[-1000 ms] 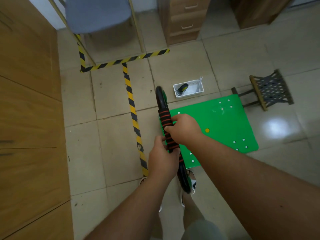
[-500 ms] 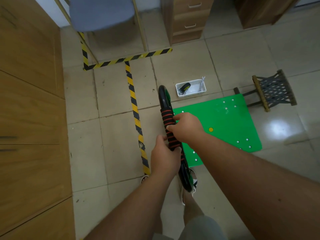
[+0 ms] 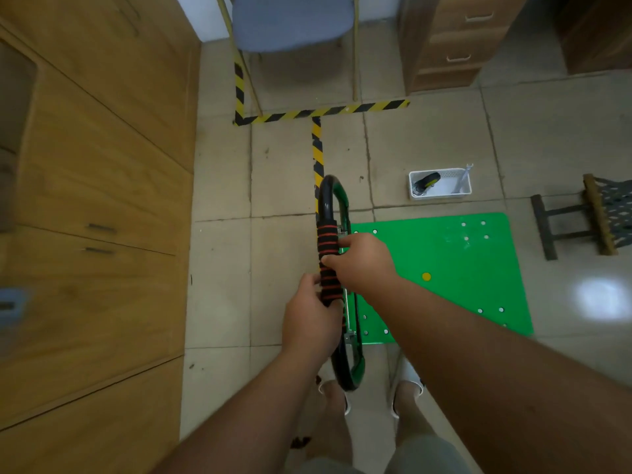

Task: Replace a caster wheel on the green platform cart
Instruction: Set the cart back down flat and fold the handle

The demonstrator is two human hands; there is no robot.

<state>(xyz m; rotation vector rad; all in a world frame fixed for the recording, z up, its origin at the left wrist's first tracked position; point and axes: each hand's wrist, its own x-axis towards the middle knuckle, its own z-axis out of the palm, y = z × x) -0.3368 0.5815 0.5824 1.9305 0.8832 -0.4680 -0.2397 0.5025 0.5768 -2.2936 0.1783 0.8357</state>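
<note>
L hand (image 3: pixel 313 323) & R hand (image 3: pixel 362 261) grip cart handle (image 3: pixel 327 241); caster (image 3: pixel 425 182) prob. in basket (image 3: pixel 441 196).

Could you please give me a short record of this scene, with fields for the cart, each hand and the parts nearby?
cart: green, deck level on the floor
handle: black, red-striped grip
left hand: grips the handle, nearer end
right hand: grips the handle, just beyond the left
basket: white, on the floor beyond the cart, apart from it
in basket: caster wheel, wrench
stool: right of the cart
</note>
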